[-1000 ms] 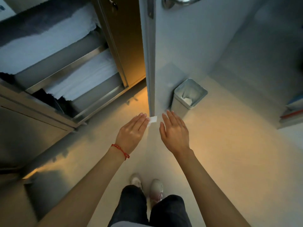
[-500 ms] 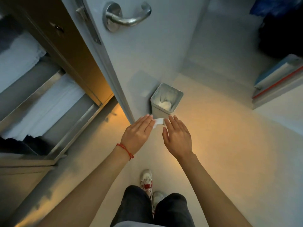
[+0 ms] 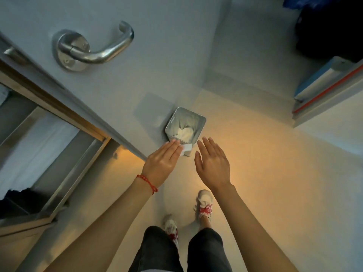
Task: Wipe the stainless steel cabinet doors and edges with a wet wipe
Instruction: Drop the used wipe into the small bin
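A small white wet wipe (image 3: 186,149) sticks out from under the fingertips of my left hand (image 3: 162,163), which holds it in the air with the fingers straight; the thumb is hidden beneath. This hand wears a red string bracelet. My right hand (image 3: 213,165) hovers open beside it, palm down, touching nothing. Both hands are just in front of a small square metal bin (image 3: 202,124) on the floor, with crumpled white wipes inside. The open stainless steel cabinet (image 3: 64,173) lies at the left, its metal shelf edges showing.
A pale door (image 3: 157,65) with a metal lever handle (image 3: 94,54) stands between cabinet and bin. White cloth (image 3: 35,150) lies on the cabinet shelves. A blue and red edged unit (image 3: 324,85) juts in at the right. My shoes (image 3: 204,205) stand on the light floor.
The view has swung right, away from the cabinet. Both hands, still carrying the wipe, have come closer to the bin, which now sits right at my fingertips.
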A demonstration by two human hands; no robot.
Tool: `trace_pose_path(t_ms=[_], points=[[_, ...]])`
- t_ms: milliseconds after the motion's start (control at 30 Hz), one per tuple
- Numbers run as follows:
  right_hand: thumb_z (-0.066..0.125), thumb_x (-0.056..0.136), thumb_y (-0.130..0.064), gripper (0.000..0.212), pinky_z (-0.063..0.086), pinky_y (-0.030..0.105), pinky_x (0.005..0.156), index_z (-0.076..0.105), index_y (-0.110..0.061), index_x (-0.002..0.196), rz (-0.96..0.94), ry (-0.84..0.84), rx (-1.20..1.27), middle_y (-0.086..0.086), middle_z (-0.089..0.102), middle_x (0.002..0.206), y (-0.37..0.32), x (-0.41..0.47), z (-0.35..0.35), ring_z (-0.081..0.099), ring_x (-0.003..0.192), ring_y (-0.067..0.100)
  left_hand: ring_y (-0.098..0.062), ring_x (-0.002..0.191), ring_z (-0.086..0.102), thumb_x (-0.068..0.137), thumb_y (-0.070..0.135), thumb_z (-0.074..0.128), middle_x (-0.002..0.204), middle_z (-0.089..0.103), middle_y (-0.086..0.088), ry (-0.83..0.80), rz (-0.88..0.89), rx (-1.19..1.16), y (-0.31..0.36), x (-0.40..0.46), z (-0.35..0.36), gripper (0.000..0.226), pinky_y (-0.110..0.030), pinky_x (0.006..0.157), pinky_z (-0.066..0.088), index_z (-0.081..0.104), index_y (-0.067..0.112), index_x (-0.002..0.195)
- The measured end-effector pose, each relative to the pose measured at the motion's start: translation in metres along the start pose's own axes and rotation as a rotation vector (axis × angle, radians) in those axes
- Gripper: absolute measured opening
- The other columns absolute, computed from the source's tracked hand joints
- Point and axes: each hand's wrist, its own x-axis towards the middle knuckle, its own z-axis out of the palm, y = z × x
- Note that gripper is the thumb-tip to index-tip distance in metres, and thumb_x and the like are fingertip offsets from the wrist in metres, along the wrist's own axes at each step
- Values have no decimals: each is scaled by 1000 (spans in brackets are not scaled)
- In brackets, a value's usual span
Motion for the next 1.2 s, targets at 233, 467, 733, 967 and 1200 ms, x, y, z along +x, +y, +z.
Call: trace_pose_path(t_ms=[233,467,733,967,1200], points=[[60,84,-16,32,49,44,91,68,-1,111,-71,-65,11,19,65,116,53,50,4,61,110,34,-29,93,68,73,-10,62,102,68,-21,51,-43,57,0,53,39,28,-37,84,51,70,-5,99],[71,80,-11,32,49,44,91,68,0,109,-131,-100,-2,20,65,115,95,92,9,61,110,35,-27,92,69,86,-5,40,101,69,-19,99,-130,109,-5,90,70,32,-36,81,53,71,-4,95],[73,78,-10,33,50,45,90,68,1,109,-157,-146,15,21,65,115,102,111,46,61,109,35,-28,90,69,81,-6,48,99,69,-20,102,-156,92,-36,107,103,27,-35,81,52,71,-4,96],[73,77,-8,34,49,46,90,68,0,109,-98,-133,20,20,65,115,99,122,89,61,109,35,-28,89,69,51,-7,84,98,70,-20,-13,-146,14,-72,106,137,47,-36,76,56,71,-4,96],[57,81,-15,33,50,46,88,69,-1,108,-50,-112,15,18,66,113,99,130,124,63,107,34,-29,89,69,52,-8,83,99,69,-21,-78,-123,-19,-104,113,170,45,-37,71,58,71,-5,96]])
